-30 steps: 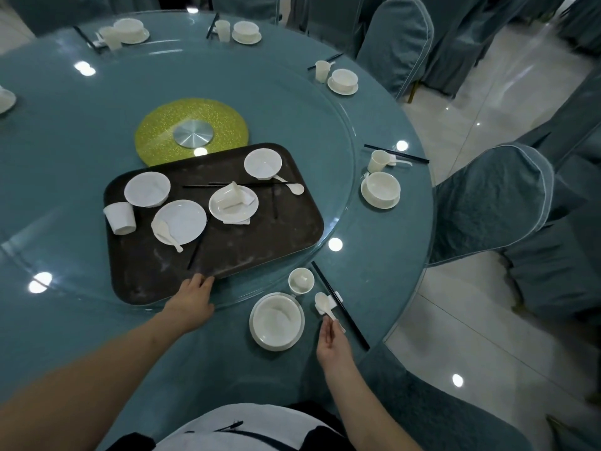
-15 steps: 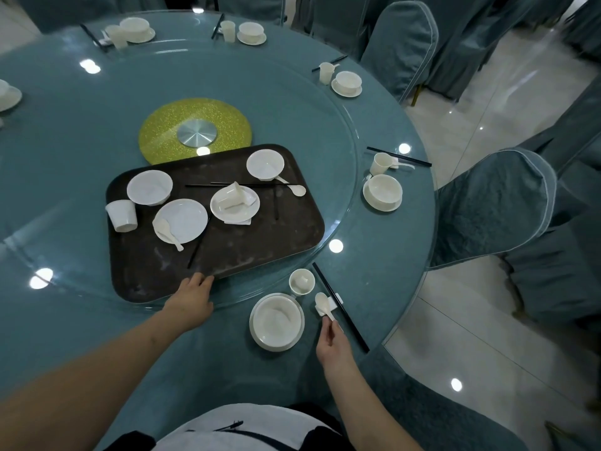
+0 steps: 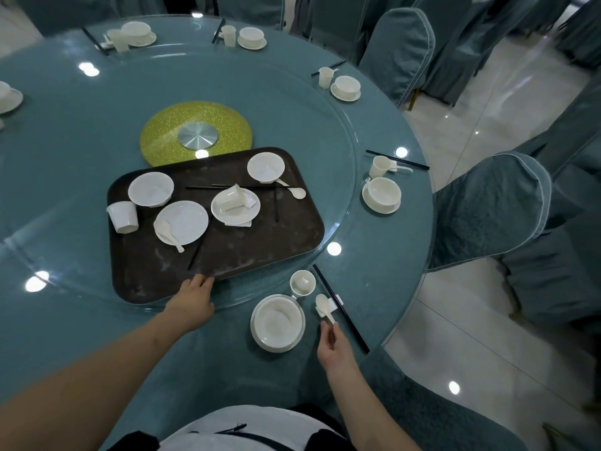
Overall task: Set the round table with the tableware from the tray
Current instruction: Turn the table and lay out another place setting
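A dark brown tray (image 3: 260, 252) lies on the glass turntable and carries white plates, a bowl (image 3: 266, 167), a cup (image 3: 123, 217), spoons and black chopsticks. My left hand (image 3: 192, 301) grips the tray's near edge. In front of me stands a place setting: a white bowl on its plate (image 3: 278, 323), a small cup (image 3: 302, 282), black chopsticks (image 3: 341, 309) and a white spoon (image 3: 324, 307) on a small rest. My right hand (image 3: 335, 349) pinches the spoon's handle end with its fingertips.
Several finished place settings ring the round blue table (image 3: 81, 131), the closest at the right (image 3: 381, 194). A yellow-green disc with a metal hub (image 3: 196, 133) marks the turntable's centre. Blue covered chairs (image 3: 487, 206) stand close around the table's right side.
My right hand has shifted slightly along the spoon's handle beside the bowl. The left hand stays on the tray edge and the tableware has not moved.
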`<state>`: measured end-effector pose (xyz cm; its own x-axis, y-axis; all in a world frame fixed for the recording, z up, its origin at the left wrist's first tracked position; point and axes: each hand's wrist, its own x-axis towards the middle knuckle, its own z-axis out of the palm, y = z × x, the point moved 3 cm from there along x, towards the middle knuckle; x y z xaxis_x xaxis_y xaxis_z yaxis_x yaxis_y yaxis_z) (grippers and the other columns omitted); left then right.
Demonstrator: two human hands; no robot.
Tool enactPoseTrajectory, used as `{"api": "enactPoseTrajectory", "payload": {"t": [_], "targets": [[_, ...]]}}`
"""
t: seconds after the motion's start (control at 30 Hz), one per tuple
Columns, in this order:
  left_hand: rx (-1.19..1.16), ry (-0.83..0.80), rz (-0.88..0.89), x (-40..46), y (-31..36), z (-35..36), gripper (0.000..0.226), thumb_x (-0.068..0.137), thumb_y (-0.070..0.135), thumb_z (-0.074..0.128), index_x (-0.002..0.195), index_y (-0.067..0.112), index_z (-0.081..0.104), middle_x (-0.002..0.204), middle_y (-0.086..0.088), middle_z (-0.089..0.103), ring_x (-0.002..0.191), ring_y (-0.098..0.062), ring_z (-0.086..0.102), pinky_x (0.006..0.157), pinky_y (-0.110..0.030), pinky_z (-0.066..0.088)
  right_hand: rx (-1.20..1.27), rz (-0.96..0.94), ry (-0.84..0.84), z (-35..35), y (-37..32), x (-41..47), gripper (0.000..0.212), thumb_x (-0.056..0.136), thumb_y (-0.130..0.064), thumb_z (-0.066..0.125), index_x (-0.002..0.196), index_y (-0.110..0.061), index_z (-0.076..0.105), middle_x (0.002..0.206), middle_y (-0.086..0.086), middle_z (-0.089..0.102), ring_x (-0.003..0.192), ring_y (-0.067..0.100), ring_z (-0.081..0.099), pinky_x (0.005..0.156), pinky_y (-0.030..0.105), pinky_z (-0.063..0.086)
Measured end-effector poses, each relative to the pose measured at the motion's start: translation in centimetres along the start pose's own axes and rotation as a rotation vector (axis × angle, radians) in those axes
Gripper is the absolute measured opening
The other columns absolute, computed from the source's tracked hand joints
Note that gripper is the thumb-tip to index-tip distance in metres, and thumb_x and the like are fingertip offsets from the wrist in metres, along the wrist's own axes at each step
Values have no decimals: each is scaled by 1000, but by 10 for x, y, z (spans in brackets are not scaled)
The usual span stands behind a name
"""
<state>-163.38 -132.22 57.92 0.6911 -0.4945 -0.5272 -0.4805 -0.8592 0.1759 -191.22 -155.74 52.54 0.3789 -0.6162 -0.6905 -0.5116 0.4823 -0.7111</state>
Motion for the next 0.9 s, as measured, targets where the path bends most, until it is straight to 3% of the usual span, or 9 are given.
{"api": "enactPoseTrajectory", "payload": {"t": [0.07,0.2,0.27,0.3,0.37,0.47,0.57,0.77,0.9], "targets": [[0,-1,-1,0,0,0,68,93,24,49,154,11,22,146,-9,31,128,-32,36,110,-40,35,150,44,-17,8,-2,6,53,103,-56,40,121,-9,58,111,10,67,84,8,62,80,5,46],[7,0,-3,0,0,0,67,95,25,48,154,9,22,146,-11,31,126,-33,38,110,-38,34,288,101,-2,10,-5,-1,48,105,-47,46,127,-6,56,117,13,65,104,18,62,77,4,48],[1,0,-4,-1,1,-1,66,95,25,47,154,9,22,147,-11,31,128,-34,38,110,-38,34,252,151,71,13,-11,-5,33,106,-28,54,124,0,58,117,16,64,117,22,62,62,13,57],[-5,-2,-5,-1,1,-1,66,95,25,47,154,9,22,148,-12,31,129,-34,38,110,-38,34,371,259,116,13,-10,-6,30,105,-20,57,125,2,58,117,17,62,120,24,62,62,22,61],[-24,-4,-7,-3,0,-2,65,95,24,47,154,9,22,149,-12,30,130,-34,39,111,-38,34,612,336,106,17,-15,-11,27,104,-14,58,123,5,57,113,19,62,110,27,64,61,33,64],[-83,-15,-16,-7,2,-4,64,95,23,48,153,9,25,150,-12,31,132,-34,39,111,-38,35,879,423,99,27,-32,-23,19,104,-14,56,107,5,58,101,19,61,90,28,65,64,34,63],[-158,-15,-16,-11,2,-7,59,94,23,50,148,8,33,148,-13,37,133,-33,41,110,-36,36,790,374,77,35,-48,-27,17,102,-12,54,100,3,60,93,16,62,82,26,64,75,31,58],[-252,-29,-52,-16,-3,-12,58,93,25,53,146,8,37,145,-17,44,131,-32,45,108,-34,38,612,194,9,60,-91,-31,11,95,-5,59,87,0,62,72,13,62,67,25,60,64,32,50],[-284,13,-79,-20,-14,-18,55,91,26,53,142,8,41,136,-20,50,124,-34,50,103,-36,42,509,124,-79,76,-113,-31,8,95,-2,58,94,3,63,68,12,61,63,24,57,63,32,47]]}}
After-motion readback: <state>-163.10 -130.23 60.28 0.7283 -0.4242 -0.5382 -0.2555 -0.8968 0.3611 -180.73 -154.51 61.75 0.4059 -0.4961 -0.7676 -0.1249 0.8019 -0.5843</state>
